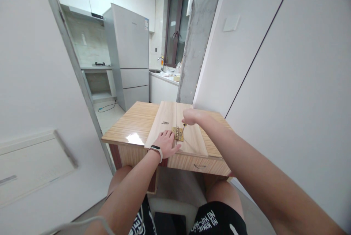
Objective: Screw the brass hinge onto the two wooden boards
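Two pale wooden boards (164, 112) lie edge to edge on a small desk. Across their seam sits a brass-coloured hinge (177, 133). My left hand (165, 142) rests on the left board with fingers spread, its fingertips at the hinge's left edge. Above the hinge's right leaf, my right hand (190, 116) is closed on a screwdriver (184, 127), whose shaft slants down to that leaf. The tip is too small to make out, and most of the handle is hidden by the hand. A little heap of screws (165, 122) lies on the left board.
The striped wooden desk (127, 125) has a drawer with a metal handle (199, 166) at its front. White walls close in on both sides. Beyond the doorway stand a grey refrigerator (131, 44) and a counter with a sink (155, 71).
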{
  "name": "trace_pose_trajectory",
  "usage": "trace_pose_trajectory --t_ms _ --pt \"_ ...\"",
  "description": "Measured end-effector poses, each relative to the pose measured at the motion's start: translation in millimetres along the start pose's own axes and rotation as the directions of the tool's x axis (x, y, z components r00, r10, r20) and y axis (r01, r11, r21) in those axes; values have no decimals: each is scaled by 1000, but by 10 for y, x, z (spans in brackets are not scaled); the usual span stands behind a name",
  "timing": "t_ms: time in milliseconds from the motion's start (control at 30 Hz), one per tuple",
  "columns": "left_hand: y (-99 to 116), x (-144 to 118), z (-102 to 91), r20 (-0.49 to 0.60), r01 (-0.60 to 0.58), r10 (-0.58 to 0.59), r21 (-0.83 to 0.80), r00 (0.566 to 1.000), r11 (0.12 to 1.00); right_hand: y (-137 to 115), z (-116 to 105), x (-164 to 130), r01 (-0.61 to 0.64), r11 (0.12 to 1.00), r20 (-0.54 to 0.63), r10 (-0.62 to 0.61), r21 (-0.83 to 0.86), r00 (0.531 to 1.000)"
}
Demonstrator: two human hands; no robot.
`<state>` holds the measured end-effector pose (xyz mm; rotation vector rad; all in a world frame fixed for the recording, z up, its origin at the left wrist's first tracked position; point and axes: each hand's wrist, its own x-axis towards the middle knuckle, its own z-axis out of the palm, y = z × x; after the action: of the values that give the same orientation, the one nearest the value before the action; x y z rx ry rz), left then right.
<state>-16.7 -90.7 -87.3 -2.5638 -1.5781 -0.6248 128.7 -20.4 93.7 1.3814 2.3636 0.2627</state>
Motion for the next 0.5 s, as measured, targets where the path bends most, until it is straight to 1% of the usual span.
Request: trace_pose_trajectory --t_ms 133,267,367,433,500 --pt "-10 12 24 7 -1 1 8 1000 1000 -18 -30 -35 -1 1000 13 2 -28 1000" --pt "-13 14 37 2 -2 2 13 1000 1000 15 -54 -84 60 998 -7 -61 -31 998" --pt "-7 10 29 0 5 -5 12 1000 1000 58 -32 -91 103 995 -34 -103 -4 994" --pt "-1 9 17 1 8 -8 10 1000 1000 70 -3 -85 90 995 -62 -88 35 994" --pt "4 10 7 5 9 -9 7 1000 1000 61 22 -76 37 997 -77 -31 71 997"
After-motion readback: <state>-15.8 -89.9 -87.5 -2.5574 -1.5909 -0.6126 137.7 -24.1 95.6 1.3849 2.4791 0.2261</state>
